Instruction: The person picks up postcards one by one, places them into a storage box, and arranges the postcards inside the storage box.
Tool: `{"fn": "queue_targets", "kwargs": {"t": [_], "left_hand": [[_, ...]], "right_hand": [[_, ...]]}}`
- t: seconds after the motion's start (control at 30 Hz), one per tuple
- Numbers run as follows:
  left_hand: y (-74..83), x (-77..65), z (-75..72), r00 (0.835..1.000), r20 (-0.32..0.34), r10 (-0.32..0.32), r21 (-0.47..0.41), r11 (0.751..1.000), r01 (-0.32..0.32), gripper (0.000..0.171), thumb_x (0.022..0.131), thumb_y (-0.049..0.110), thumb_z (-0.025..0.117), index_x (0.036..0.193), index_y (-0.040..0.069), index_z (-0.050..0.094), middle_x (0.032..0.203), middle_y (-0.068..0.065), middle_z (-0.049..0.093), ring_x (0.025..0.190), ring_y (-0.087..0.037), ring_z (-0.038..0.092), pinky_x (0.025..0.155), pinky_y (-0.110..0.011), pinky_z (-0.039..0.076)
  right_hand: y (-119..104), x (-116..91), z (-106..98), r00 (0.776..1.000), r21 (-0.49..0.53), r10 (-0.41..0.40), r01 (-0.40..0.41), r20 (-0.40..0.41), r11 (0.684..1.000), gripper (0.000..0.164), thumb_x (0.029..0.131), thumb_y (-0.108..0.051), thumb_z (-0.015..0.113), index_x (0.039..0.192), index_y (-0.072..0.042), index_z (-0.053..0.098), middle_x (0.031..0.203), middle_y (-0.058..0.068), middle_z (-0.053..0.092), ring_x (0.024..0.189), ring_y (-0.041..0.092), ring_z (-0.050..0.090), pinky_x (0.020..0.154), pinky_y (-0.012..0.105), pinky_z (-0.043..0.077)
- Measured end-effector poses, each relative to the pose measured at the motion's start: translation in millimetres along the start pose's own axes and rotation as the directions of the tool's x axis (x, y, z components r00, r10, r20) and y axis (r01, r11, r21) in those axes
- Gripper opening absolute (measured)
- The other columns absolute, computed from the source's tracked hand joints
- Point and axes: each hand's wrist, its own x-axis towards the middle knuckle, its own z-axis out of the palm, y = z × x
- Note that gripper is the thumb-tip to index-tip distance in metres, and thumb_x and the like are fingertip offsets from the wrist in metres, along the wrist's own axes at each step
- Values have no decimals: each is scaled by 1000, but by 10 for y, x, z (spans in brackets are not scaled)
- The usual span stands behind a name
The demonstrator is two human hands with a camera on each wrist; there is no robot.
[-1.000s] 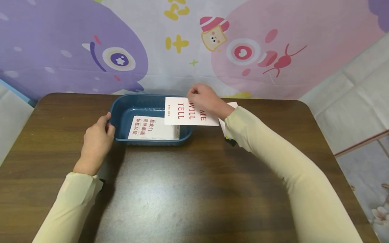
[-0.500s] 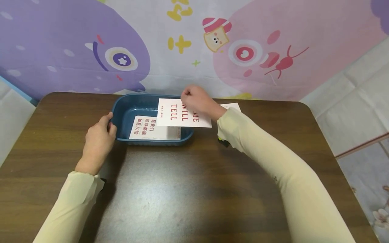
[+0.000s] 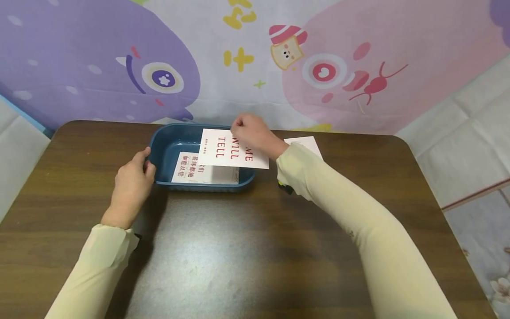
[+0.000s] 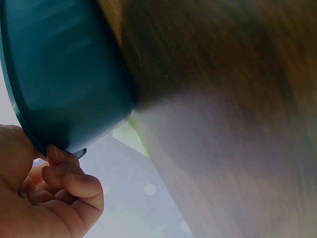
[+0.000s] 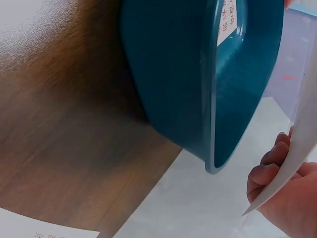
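Observation:
A white card with red "TELL" lettering (image 3: 217, 148) is pinched by its far edge in my right hand (image 3: 255, 133), held over the right part of a blue plastic basin (image 3: 207, 188). Inside the basin lies another white card with Chinese characters (image 3: 187, 170), partly covered by the held card in the head view. My left hand (image 3: 133, 184) grips the basin's left rim, and the left wrist view shows its thumb and curled fingers (image 4: 74, 181) at that rim. From the right wrist side, the held card (image 5: 292, 153) appears nearly edge-on, with fingers wrapped at its edge.
A further white card (image 3: 307, 144) lies on the wooden table (image 3: 303, 248) right of the basin, partly behind my right sleeve. A cloth printed with cartoon figures (image 3: 235, 84) hangs along the table's back edge.
My right hand has moved left with the red-lettered card, bringing it further over the basin. More of the card on the table now shows. The left hand keeps its hold on the rim.

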Motion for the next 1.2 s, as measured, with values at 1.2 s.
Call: {"fn": "queue_targets", "kwargs": {"t": [1.2], "left_hand": [[-20, -12, -2, 1000, -20, 9, -14, 1000, -9, 45, 92, 5, 41, 132, -11, 51, 118, -42, 60, 72, -43, 49, 72, -63, 45]], "right_hand": [[-200, 182, 360, 999, 36, -13, 11, 51, 999, 23, 95, -17, 44, 101, -3, 61, 100, 11, 63, 85, 21, 53, 80, 33, 45]]}}
